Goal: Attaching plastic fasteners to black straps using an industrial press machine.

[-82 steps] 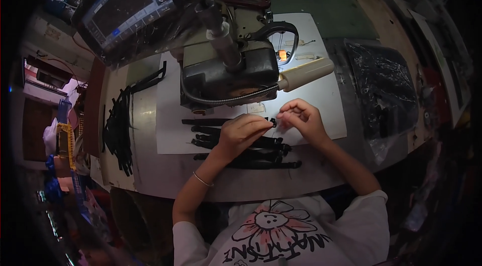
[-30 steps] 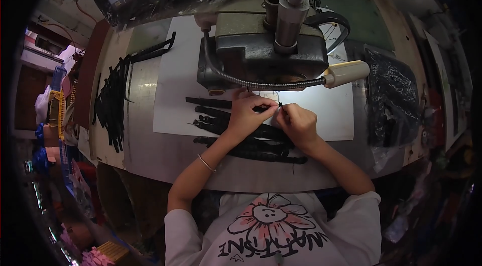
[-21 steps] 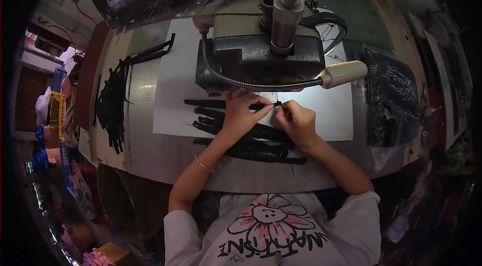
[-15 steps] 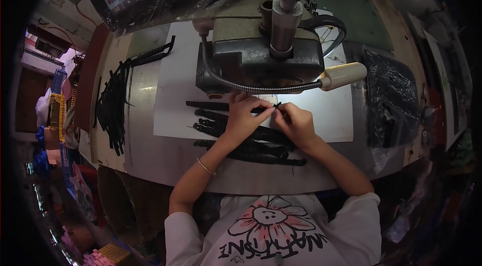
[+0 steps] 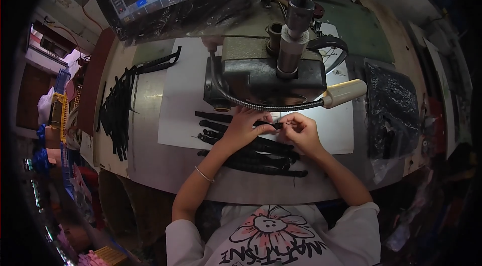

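The black fabric strap (image 5: 277, 126) should be light, soft and pliable, best pinched near its end. Narrow and dark, it sits just near of the sewing machine head (image 5: 253, 76), pinched by your left hand (image 5: 244, 128); your right hand (image 5: 305, 133) curls its fingers narrowly at the right end, grip unclear.

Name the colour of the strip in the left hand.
The strip is black; best view: head.

Black straps (image 5: 266, 160), white sheet (image 5: 178, 93)
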Available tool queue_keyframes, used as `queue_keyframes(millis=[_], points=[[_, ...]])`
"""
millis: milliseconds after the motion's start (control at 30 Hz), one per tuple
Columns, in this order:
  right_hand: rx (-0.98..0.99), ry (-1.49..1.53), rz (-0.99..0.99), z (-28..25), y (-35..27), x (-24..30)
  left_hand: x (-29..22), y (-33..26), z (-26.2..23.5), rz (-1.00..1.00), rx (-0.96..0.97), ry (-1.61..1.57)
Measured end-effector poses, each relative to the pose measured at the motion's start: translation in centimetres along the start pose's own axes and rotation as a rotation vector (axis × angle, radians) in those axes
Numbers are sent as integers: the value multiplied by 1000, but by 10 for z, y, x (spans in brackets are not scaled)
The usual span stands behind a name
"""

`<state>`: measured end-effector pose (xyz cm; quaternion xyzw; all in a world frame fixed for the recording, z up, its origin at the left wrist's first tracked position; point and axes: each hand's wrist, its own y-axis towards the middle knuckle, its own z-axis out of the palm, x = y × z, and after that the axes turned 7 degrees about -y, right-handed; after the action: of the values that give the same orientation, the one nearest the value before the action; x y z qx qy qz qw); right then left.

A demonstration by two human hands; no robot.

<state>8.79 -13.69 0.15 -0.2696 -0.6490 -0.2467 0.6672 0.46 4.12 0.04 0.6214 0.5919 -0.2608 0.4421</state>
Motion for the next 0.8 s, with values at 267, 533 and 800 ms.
queue_keyframes(millis=[267, 533, 800], points=[[128, -373, -144, -7, 3, 14, -1, -3, -3, -38, 48, 12], [78, -274, -5, -16, 25, 6, -7, 0, -4, 191, -84, 310], [101, -519, 202, -16, 62, 34, 13, 3, -2, 375, -118, 611]])
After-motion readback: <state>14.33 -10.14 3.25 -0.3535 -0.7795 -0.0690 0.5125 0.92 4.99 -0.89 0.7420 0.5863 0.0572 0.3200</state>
